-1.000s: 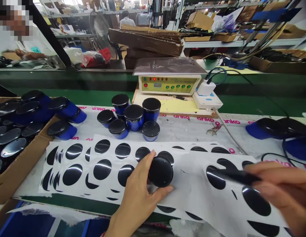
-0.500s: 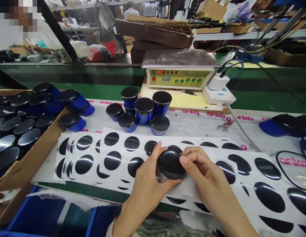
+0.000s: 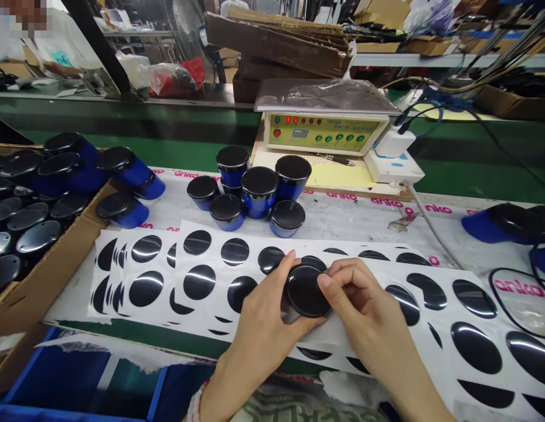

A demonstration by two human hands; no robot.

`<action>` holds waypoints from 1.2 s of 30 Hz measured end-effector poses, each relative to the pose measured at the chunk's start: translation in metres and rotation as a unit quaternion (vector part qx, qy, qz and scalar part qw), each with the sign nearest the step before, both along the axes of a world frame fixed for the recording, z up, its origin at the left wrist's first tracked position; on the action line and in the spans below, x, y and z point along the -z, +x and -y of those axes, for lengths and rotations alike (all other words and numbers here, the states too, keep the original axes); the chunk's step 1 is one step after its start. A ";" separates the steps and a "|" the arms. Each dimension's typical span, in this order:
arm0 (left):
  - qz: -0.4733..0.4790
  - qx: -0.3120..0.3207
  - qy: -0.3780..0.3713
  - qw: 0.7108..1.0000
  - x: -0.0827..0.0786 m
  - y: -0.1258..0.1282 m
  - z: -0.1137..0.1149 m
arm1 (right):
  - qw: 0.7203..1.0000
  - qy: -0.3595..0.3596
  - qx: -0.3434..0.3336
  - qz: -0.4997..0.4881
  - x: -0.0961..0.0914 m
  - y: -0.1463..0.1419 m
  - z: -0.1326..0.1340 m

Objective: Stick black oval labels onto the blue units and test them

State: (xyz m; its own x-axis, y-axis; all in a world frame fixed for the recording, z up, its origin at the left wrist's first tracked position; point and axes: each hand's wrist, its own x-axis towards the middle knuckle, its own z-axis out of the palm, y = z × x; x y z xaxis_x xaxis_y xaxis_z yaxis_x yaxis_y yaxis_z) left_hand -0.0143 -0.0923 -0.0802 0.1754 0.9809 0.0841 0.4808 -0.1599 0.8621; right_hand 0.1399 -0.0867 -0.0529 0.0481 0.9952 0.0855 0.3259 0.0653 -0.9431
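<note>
My left hand [image 3: 266, 316] is wrapped round a small round black-topped part [image 3: 305, 291] that rests on white sticker sheets [image 3: 211, 275] printed with glossy black ovals. My right hand [image 3: 358, 305] meets it from the right, thumb and fingers pinched on the part's glossy top. Whether a sticker lies under those fingers I cannot tell. Just beyond, a cluster of blue parts with black tops [image 3: 255, 190] stands on the table.
A cardboard box [image 3: 44, 281] of black-topped blue parts sits at the left. A yellow-faced control unit [image 3: 325, 132] and white adapter [image 3: 398, 143] stand behind, with cables running right. More blue parts [image 3: 505, 223] lie at the right. A green conveyor [image 3: 123, 126] runs behind; another person works beyond it.
A second ago my right hand was out at the right over the sheets with something dark; it came in onto the part's top. Since half a second ago little differs.
</note>
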 end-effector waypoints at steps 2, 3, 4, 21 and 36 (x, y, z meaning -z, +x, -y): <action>-0.004 -0.001 -0.003 1.000 -0.001 0.000 0.000 | 1.000 0.002 -0.001 0.013 0.000 0.000 0.000; -0.005 -0.003 -0.004 1.000 -0.001 0.000 -0.001 | 1.000 0.001 -0.004 0.019 -0.001 0.000 0.001; -0.006 -0.004 -0.006 1.000 -0.002 0.000 -0.001 | 1.000 -0.001 -0.008 0.025 -0.001 0.000 0.001; -0.001 -0.002 -0.011 1.000 -0.002 0.001 -0.001 | 0.992 0.029 -0.038 0.115 -0.006 0.002 -0.002; -0.221 0.077 0.205 0.950 -0.003 0.001 0.002 | 0.884 0.055 -0.013 0.464 -0.028 0.073 -0.001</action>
State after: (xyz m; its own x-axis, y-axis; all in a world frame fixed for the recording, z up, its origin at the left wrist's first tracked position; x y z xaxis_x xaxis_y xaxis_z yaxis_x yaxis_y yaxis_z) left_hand -0.0134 -0.0943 -0.0769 0.4210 0.8413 0.3390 0.7250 -0.5368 0.4317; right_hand 0.2131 -0.0854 -0.0251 -0.1157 0.9782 0.1725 0.9531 0.1582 -0.2579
